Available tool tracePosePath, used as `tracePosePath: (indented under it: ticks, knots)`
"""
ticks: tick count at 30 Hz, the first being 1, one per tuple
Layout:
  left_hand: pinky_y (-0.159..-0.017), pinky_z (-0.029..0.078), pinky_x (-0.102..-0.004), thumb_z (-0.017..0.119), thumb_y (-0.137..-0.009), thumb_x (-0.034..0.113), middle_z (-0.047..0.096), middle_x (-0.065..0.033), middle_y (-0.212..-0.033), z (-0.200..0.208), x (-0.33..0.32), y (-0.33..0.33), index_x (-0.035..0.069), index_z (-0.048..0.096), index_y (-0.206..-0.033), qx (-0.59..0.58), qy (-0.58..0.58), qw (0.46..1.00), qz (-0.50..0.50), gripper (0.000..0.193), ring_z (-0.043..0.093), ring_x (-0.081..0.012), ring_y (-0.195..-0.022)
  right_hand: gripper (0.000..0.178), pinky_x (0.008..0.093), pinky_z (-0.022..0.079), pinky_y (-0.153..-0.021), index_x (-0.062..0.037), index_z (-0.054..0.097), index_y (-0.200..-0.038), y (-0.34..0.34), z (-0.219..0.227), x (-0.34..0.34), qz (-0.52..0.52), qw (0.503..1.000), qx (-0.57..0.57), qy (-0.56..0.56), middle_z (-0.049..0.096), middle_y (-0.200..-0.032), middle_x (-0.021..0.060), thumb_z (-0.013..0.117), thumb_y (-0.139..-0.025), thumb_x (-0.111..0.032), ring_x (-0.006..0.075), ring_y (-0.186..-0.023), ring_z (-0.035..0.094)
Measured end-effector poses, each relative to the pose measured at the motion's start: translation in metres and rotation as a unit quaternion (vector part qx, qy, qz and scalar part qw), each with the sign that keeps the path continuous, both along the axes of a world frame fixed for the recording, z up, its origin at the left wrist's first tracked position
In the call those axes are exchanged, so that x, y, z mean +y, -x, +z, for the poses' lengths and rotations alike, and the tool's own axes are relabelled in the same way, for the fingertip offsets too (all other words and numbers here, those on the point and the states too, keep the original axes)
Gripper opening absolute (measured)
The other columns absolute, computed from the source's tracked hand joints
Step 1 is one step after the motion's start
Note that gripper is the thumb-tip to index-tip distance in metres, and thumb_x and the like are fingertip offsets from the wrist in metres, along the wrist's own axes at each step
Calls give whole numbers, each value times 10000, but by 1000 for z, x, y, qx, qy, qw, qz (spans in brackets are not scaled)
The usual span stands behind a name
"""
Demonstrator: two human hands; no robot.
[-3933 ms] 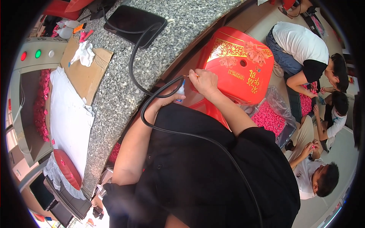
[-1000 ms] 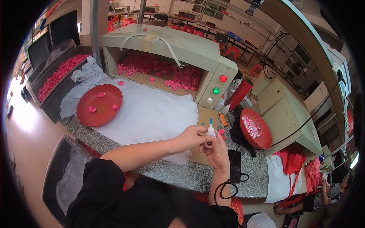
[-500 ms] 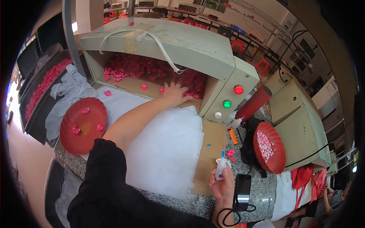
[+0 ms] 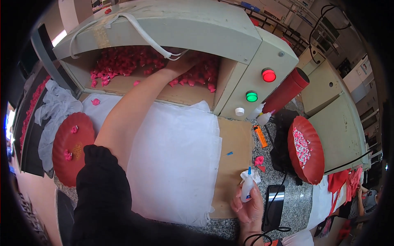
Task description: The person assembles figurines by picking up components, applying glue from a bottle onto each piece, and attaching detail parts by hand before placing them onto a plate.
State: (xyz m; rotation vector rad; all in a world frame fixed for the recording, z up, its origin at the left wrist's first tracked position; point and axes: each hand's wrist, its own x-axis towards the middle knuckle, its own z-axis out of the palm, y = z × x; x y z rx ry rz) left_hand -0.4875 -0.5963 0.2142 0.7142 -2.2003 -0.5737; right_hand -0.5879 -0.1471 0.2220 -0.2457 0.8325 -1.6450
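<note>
Hiding in shadow by pink pieces (image 4: pixel 127 58): left hand (image 4: pixel 184 65), grip unclear — right hand (image 4: pixel 251 210) clasping bottle (image 4: pixel 247 187).

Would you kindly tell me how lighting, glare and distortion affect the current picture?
Head view: the edges fall to black, and the box's top bends in a curve; head view: the left hand sits in shadow inside it, hard to make out; head view: a bright glare band crosses the phone, while the right hand and bottle are better lit.
</note>
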Motion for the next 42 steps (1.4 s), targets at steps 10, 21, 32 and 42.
tracePosePath:
  ticks: [10, 21, 32, 42]
  knots:
    - [-900, 325, -459, 375, -843, 324, 471, -145, -1163, -17, -18, 85, 192, 474, -1163, -257, 212, 928, 170, 360, 437, -286, -1085, 347, 262, 345, -345, -41, 414, -980, 12, -1, 6, -24, 999, -47, -3, 526, -703, 150, 548, -780, -291, 169, -398, 433]
    - [-838, 379, -383, 456, -814, 276, 521, -118, -1089, -1, 17, 30, 193, 547, -1069, -5, 85, 995, 59, 282, 487, -320, -983, 291, 249, 360, -373, -38, 440, -952, 3, -2, 6, 17, 998, -47, 36, 541, -772, 157, 546, -793, -258, 164, -443, 467]
    - [-776, 424, -295, 514, -810, 60, 506, -111, -955, 30, 152, -25, -26, 426, -1078, 359, -538, 762, -14, 295, 512, -191, -875, 367, 283, 445, -602, -40, 425, -1078, -8, -3, -3, -21, 997, -20, 76, 549, -911, 93, 571, -791, -217, 179, -704, 546]
    - [-859, 401, -300, 524, -820, 109, 509, -107, -1037, 17, 328, -76, 10, 404, -1102, 344, -615, 681, -199, 322, 500, -176, -938, 303, 322, 444, -688, -56, 420, -1015, -30, 26, -18, 45, 993, 92, 58, 528, -878, 93, 559, -747, -53, 205, -778, 543]
